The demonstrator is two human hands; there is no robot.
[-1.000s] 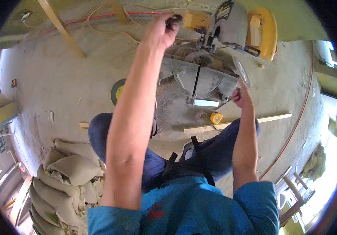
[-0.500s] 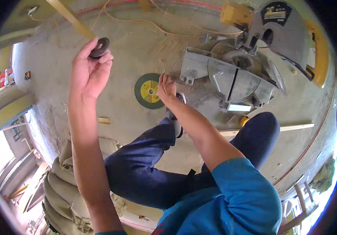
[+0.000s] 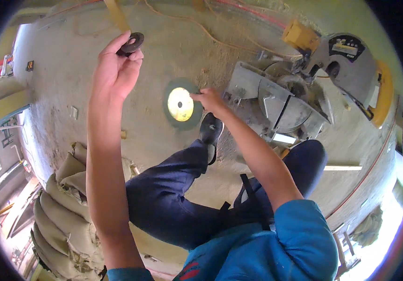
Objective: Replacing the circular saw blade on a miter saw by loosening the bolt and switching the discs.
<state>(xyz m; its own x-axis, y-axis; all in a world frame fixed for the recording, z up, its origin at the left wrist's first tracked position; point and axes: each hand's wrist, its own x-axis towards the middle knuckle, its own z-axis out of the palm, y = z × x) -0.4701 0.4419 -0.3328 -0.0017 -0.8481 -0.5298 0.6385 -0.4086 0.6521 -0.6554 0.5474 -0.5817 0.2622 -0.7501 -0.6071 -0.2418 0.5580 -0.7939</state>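
My left hand [image 3: 119, 75] is raised at upper left, fingers closed on a dark metal ring washer [image 3: 135, 43]. My right hand [image 3: 208, 99] is at the right rim of a green abrasive disc with a yellow centre [image 3: 174, 120], its fingers pinched on that edge. Just right of this hand is the grey metal base [image 3: 250, 84] of a mitre saw with a grey guard and yellow handle [image 3: 378, 112]. My shoe [image 3: 211, 129] is just below the disc.
Stacked sacks [image 3: 65, 220] lie at lower left. A wooden strip [image 3: 344, 167] lies right of my raised knee. An upright timber [image 3: 117, 14] and orange cables [image 3: 206, 33] are at the top, and a red hose runs along the right.
My left hand moved left off the saw with the washer. My right hand left the saw's right side and took hold of the disc's rim. The view shifted too.
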